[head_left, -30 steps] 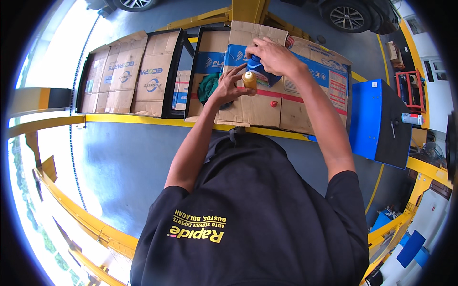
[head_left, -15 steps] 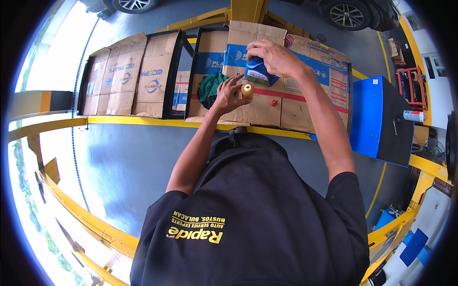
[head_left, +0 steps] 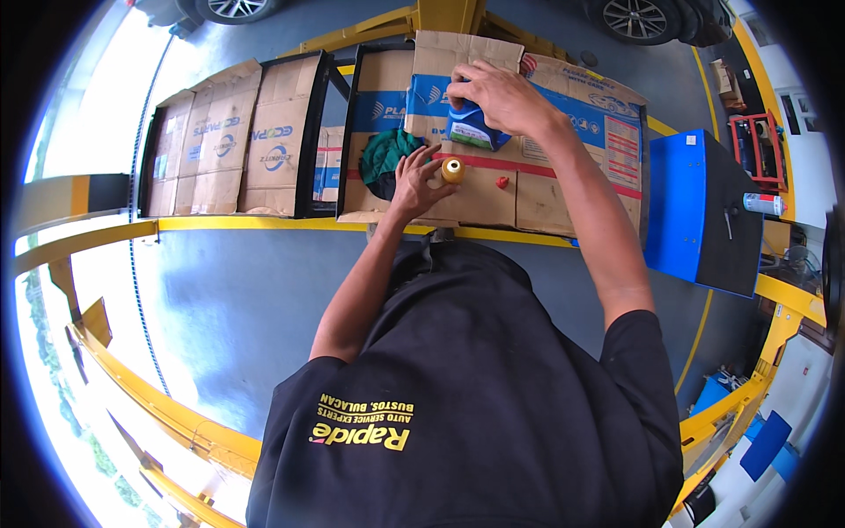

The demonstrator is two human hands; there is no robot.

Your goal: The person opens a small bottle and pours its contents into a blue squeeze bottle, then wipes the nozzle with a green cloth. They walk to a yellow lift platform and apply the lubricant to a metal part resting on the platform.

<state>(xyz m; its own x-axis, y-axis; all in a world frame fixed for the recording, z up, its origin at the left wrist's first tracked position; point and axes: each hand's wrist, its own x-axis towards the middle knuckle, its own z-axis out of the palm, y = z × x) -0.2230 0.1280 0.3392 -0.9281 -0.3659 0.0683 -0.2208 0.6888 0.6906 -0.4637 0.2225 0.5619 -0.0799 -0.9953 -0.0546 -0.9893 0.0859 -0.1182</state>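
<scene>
My left hand has its thumb and fingers around a small amber bottle, whose pale open mouth faces up. Above and to the right, my right hand grips a blue jug with a green and white label from the top. The jug is tilted, and its mouth is hidden. A gap separates it from the amber bottle's mouth. On the cardboard right of the bottle lies a small red cap. A crumpled green cloth sits behind my left hand.
Flattened cardboard covers the dark-framed bench, which has a yellow front rail. At its right end stands a blue and black cabinet with a spray can and a metal tool on top. A yellow lift post and car wheels are beyond.
The amber bottle has moved slightly left and down, and its mouth is turned a little more upward. The jug stays in my right hand, slightly shifted left. The whole view has shifted slightly.
</scene>
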